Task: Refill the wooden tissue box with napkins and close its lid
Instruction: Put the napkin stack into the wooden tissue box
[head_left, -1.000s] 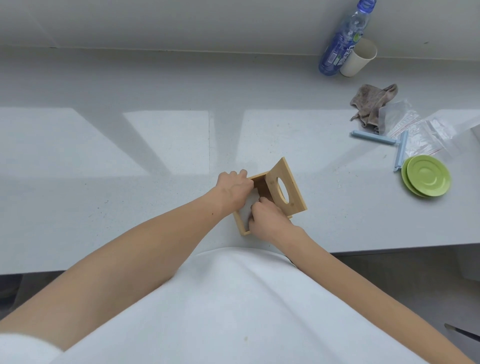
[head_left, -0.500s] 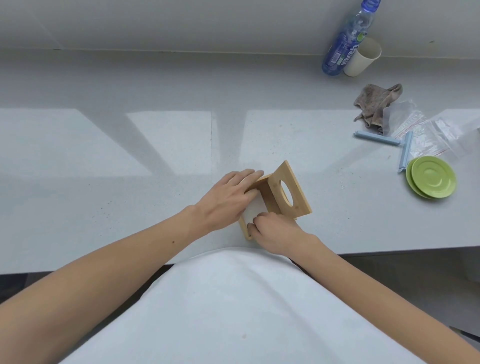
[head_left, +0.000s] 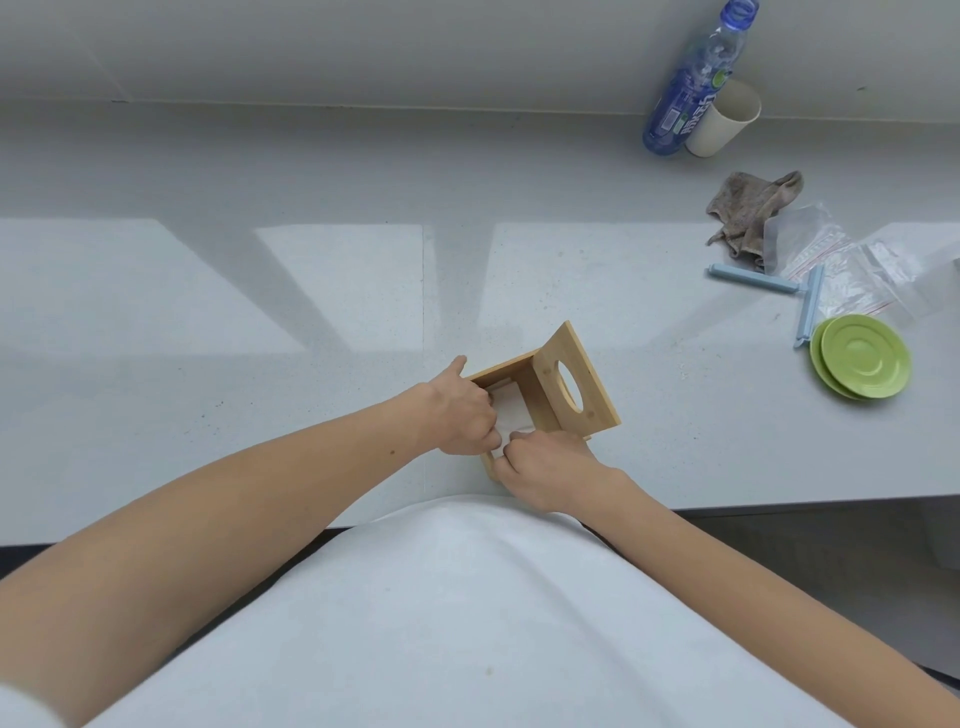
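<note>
The wooden tissue box (head_left: 506, 370) sits on the counter near its front edge. Its hinged lid (head_left: 589, 413), with an oval hole, stands open on the right side. White napkins (head_left: 511, 410) lie inside. My left hand (head_left: 460, 410) reaches in from the left, fingers curled down onto the napkins and one digit pointing at the far left corner. At the box's near edge my right hand (head_left: 543, 462) pinches the napkins' near end with curled fingers. The two hands' fingertips meet over the napkins and hide part of the box's near wall.
At the back right stand a blue water bottle (head_left: 685, 88) and a white cup (head_left: 724, 122). A grey cloth (head_left: 748, 208), clear zip bags (head_left: 841, 265), blue bag clips (head_left: 750, 273) and stacked green saucers (head_left: 860, 358) lie to the right. The counter's front edge (head_left: 779, 501) is close.
My left hand, flat over the box half a second ago, has curled its fingers down into the box. My right hand stays at the near edge. More of the napkins shows.
</note>
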